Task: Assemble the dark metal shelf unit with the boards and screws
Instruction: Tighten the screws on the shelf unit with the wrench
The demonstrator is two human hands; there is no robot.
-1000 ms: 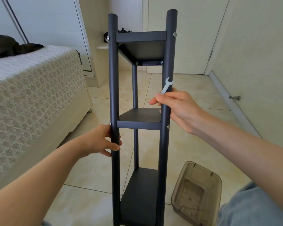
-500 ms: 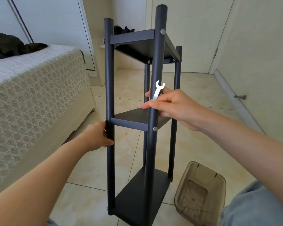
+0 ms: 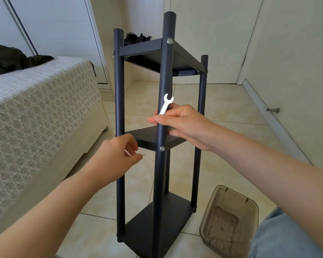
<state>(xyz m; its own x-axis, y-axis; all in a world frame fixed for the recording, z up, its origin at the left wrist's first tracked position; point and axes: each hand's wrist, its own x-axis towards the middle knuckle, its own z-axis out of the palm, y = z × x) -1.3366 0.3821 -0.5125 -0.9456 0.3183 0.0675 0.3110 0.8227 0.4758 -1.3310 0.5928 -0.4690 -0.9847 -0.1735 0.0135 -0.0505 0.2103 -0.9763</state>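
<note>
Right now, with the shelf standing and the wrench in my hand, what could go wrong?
1. Only your right hand grips the shelf unit, on one post; your left hand looks off it. Tall and narrow on the tile floor, it might tip or slide.
2. That same grip pinches the wrench, which could slip and drop.
3. The plastic bin beside the base may get knocked.

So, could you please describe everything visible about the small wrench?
The wrench is small, flat and silver-white, apparently metal, with an open-end head at the top. It stands nearly upright, top leaning slightly right, in front of the shelf unit's front post. Its lower end is hidden in the right hand, which pinches it while also gripping that post.
</note>
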